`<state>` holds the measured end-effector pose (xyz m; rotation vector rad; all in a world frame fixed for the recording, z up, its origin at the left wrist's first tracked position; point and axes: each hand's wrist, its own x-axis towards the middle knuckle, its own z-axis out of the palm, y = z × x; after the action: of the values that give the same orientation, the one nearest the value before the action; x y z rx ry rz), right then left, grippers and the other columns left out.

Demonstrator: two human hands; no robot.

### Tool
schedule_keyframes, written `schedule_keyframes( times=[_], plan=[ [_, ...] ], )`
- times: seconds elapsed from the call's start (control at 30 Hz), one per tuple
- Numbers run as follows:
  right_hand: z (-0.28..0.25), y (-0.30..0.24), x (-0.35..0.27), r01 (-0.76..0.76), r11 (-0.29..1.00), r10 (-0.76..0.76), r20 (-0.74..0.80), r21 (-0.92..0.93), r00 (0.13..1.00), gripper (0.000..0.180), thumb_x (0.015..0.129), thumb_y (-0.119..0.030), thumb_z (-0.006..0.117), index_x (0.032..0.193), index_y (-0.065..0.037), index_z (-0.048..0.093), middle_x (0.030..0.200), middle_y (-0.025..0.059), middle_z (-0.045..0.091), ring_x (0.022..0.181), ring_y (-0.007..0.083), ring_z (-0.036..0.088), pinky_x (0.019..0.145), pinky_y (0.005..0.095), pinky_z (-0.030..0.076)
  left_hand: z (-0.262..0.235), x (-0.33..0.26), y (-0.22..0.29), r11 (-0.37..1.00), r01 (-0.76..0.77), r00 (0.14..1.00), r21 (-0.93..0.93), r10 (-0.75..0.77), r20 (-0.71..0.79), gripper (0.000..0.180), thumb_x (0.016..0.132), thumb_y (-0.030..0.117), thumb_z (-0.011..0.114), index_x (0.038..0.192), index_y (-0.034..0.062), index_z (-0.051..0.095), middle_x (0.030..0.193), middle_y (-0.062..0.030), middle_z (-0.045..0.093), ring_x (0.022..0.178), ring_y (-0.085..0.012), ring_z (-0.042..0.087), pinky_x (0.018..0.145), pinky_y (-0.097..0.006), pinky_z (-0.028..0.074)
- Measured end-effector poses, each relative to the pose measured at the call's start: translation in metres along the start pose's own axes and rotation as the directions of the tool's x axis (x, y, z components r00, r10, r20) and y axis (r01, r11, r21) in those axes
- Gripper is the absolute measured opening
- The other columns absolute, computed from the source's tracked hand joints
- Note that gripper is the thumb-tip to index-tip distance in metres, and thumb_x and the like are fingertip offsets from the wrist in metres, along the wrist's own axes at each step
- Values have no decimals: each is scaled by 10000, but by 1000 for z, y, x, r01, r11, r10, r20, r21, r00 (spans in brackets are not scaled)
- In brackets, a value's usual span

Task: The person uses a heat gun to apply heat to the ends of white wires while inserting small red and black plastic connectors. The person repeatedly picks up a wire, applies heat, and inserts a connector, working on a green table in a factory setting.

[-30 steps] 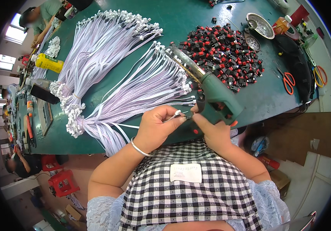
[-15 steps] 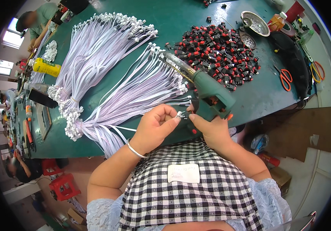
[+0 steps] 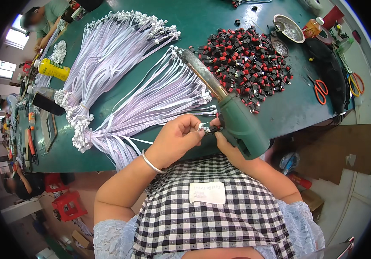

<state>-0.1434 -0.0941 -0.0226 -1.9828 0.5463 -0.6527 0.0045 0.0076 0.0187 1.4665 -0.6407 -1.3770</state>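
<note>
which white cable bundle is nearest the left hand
The lower bundle, fanned out just beyond the left hand; the upper bundle lies farther off, beside the yellow bottle.

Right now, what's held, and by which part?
Left hand pinches a small white connector; right hand, a small dark piece. Exact grip spots: too small to tell.

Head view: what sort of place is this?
Likely a cable assembly workshop, given the bundled white cables, the heap of black and red parts and green tool resembling a heat gun.

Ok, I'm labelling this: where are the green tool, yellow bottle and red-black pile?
Green tool [image 3: 243, 124], head view: its housing.
Yellow bottle [image 3: 55, 70], head view: its side.
Red-black pile [image 3: 246, 64], head view: its middle.
</note>
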Motion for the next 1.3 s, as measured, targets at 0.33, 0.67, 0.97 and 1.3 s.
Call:
schedule_keyframes(
  times=[0.33, 0.67, 0.97, 1.3],
  plan=[
    [-11, -30, 10, 83, 993, -81, 36, -85, 996, 297, 643, 51, 610, 929, -11, 558, 810, 72, 615, 746, 192, 594, 676, 283, 476, -3, -3, 1, 993, 102, 993, -65, -97, 69, 118, 809, 190, 567, 827, 89, 508, 824, -23, 578, 650, -74, 518, 575, -196, 404],
    [-10, -32, 5, -147, 989, 146, 16, 31, 989, 301, 635, 53, 604, 925, -23, 588, 815, 75, 619, 797, 206, 600, 708, 304, 476, 0, 0, -2, 982, 57, 997, -178, -47, 63, 85, 784, 97, 568, 772, 80, 486, 824, -22, 540, 664, -83, 510, 582, -207, 425],
    [-65, 7, -73, -386, 860, 381, 82, 335, 921, 276, 835, -196, 530, 936, 58, 569, 708, 75, 571, 503, 119, 519, 467, 223, 426, 3, 15, -23, 984, -158, 987, -84, 154, -50, 88, 767, 5, 540, 726, 44, 473, 828, -46, 520, 673, -90, 493, 605, -225, 440],
    [-64, 71, -110, 89, 996, -93, 160, 29, 983, 135, 686, -46, 640, 795, -7, 571, 759, 93, 592, 687, 202, 588, 643, 310, 491, 5, 18, -22, 989, -146, 980, -6, 144, -135, 84, 764, 17, 545, 724, 46, 478, 819, -38, 516, 668, -86, 488, 625, -229, 434]
  ],
)
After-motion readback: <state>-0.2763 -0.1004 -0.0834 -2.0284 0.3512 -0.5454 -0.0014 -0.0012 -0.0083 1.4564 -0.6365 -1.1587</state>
